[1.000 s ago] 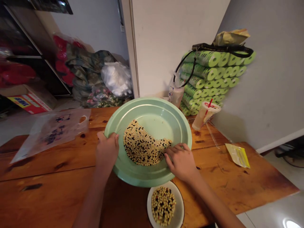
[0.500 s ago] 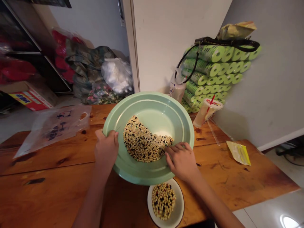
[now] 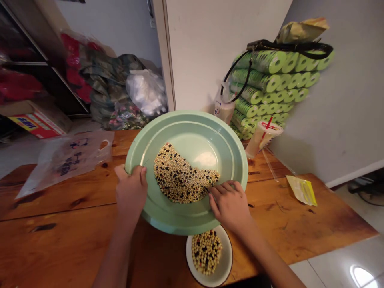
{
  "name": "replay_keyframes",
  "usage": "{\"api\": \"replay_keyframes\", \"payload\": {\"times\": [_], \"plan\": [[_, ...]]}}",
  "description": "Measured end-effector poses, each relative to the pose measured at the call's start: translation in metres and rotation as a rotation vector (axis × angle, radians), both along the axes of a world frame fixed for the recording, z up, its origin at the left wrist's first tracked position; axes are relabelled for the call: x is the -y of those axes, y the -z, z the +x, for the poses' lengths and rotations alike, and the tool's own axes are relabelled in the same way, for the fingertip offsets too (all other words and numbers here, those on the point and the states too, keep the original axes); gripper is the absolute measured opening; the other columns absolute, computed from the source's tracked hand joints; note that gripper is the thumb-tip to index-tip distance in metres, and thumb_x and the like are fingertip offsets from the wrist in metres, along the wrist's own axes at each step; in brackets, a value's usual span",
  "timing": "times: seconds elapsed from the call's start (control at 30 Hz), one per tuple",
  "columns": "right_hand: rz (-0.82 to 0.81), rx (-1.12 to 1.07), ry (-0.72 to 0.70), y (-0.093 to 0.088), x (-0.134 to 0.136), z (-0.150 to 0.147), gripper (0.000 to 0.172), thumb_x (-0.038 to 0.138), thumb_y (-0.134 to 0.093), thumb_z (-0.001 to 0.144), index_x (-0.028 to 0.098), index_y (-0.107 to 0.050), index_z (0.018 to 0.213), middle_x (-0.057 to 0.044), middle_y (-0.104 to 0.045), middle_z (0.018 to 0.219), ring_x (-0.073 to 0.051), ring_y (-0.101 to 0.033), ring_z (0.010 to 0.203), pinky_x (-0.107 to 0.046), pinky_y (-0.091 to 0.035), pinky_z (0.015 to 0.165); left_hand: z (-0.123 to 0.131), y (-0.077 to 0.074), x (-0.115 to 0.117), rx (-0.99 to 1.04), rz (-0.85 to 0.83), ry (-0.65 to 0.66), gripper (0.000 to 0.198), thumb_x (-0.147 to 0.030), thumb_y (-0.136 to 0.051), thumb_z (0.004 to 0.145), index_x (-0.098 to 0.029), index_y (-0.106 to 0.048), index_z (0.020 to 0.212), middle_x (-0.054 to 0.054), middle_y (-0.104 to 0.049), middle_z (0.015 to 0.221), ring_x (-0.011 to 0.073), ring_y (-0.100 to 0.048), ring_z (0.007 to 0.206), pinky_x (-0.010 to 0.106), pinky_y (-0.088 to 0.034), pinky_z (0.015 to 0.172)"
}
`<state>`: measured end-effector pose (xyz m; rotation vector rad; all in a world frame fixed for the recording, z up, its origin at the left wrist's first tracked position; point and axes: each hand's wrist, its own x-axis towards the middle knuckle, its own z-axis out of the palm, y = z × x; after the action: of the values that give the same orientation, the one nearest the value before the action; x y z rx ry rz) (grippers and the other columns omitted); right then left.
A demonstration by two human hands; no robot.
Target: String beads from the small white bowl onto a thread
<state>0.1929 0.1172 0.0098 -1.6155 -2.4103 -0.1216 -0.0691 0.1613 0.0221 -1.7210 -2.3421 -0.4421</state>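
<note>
A wide pale-green plastic basin [image 3: 192, 220] spans the middle of the view, its near rim overlapping a small bowl. Small round beads [image 3: 180, 176], mostly cream with black ones mixed in, lie in its near left part. My left hand [image 3: 132, 190] is closed around the left rim, thumb inside. Across the near right rim lies my right hand [image 3: 229, 204], with curled fingers reaching in to the right end of the beads; what its fingertips hold is hidden. The white dark-rimmed bowl [image 3: 226, 250] below contains cream, black and some red beads [image 3: 207, 252].
On the wooden table [image 3: 75, 240] lie a clear plastic bag [image 3: 66, 160] at left and a yellow packet [image 3: 303, 191] at right. A drink cup with a red straw [image 3: 259, 140] stands behind the basin, near stacked green-wrapped rolls [image 3: 270, 84] and another bagged cup [image 3: 223, 110].
The basin looks slightly larger and nearer, and my left hand has shifted a little left with its rim. My right hand stays in nearly the same place at the beads.
</note>
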Motion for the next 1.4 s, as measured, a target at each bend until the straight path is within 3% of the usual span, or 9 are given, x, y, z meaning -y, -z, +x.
{"api": "replay_keyframes", "payload": {"times": [0.7, 1.07, 1.27, 1.4], "plan": [[-0.056, -0.030, 0.016, -0.003, -0.003, 0.001, 0.028, 0.028, -0.039, 0.095, 0.021, -0.065, 0.089, -0.006, -0.071, 0.084, -0.024, -0.059, 0.085, -0.041, -0.026, 0.089, 0.000, -0.003, -0.007, -0.012, -0.063, 0.007, 0.044, -0.044, -0.023, 0.097, -0.021, -0.060, 0.100, 0.011, -0.042, 0.113, 0.0144, -0.050, 0.059, 0.030, -0.043, 0.062], [-0.126, -0.012, 0.014, -0.013, -0.035, 0.005, 0.032, 0.032, -0.039, 0.096, 0.022, -0.068, 0.088, -0.005, -0.075, 0.087, -0.020, -0.064, 0.084, -0.036, -0.027, 0.085, -0.004, -0.004, -0.048, 0.012, -0.266, 0.070, 0.046, -0.038, -0.025, 0.095, -0.018, -0.065, 0.105, 0.017, -0.052, 0.111, 0.0254, -0.064, 0.074, 0.035, -0.048, 0.069], [-0.181, 0.040, 0.029, -0.017, -0.054, 0.005, 0.039, 0.036, -0.036, 0.096, 0.021, -0.070, 0.084, -0.008, -0.075, 0.078, -0.020, -0.067, 0.079, -0.034, -0.031, 0.079, -0.012, 0.005, -0.076, 0.049, -0.358, 0.118, 0.045, -0.035, -0.028, 0.094, -0.017, -0.069, 0.098, 0.017, -0.063, 0.095, 0.0308, -0.066, 0.087, 0.036, -0.050, 0.072], [-0.208, 0.073, 0.041, -0.022, -0.056, 0.003, 0.042, 0.038, -0.034, 0.096, 0.020, -0.071, 0.088, -0.010, -0.076, 0.079, -0.021, -0.069, 0.079, -0.035, -0.034, 0.081, -0.019, 0.010, -0.083, 0.063, -0.365, 0.148, 0.046, -0.035, -0.027, 0.093, -0.017, -0.069, 0.100, 0.018, -0.065, 0.095, 0.0323, -0.066, 0.089, 0.038, -0.051, 0.071]]}}
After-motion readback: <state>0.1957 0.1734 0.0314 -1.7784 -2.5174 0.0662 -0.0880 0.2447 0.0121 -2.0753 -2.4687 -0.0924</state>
